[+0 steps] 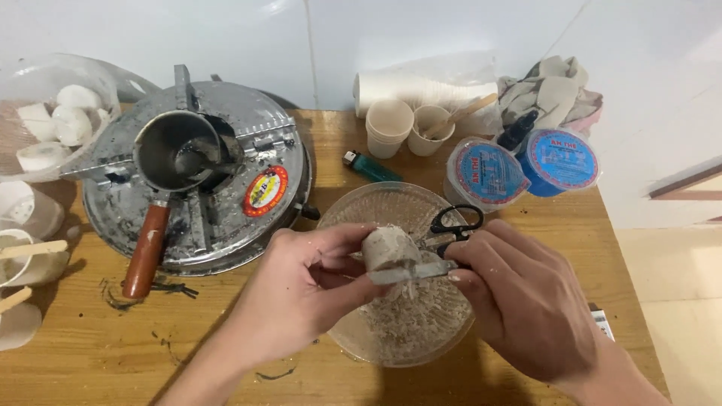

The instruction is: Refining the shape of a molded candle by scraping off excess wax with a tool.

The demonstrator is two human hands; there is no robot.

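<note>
L hand (301,289) pinches wax lump (387,248); blue-lidded tubs (560,159) behind.

Two round tubs stand near the back right corner of the counter (90,353). The left tub (485,174) has a clear lid with a blue and red round label. The right tub (560,160) is blue, with a similar label. An oval red and yellow sticker (265,191) sits on the round metal stove (226,225) by the back left edge.

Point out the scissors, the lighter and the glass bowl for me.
scissors (456,223): head view, on the black handle loops.
lighter (370,167): head view, on its green body.
glass bowl (361,204): head view, on the far-left rim.
</note>
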